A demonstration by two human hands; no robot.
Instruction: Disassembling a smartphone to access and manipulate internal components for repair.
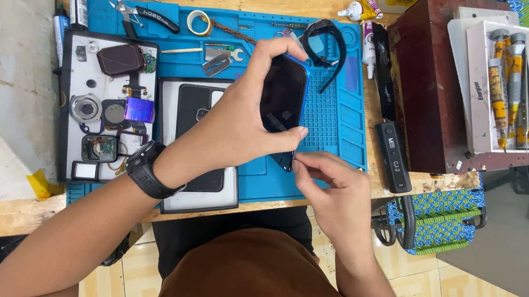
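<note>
Holding a dark phone over the blue mat, the left hand wraps around its sides. The right hand pinches the phone's bottom corner with fingers tight together, near the mat's front edge.

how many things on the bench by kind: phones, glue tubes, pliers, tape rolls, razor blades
Phones: 2, one held by the left hand and right hand (blue phone), one dark phone lying on the white tray
Glue tubes: 2
Pliers: 1
Tape rolls: 1
Razor blades: 1
Total: 7
</note>
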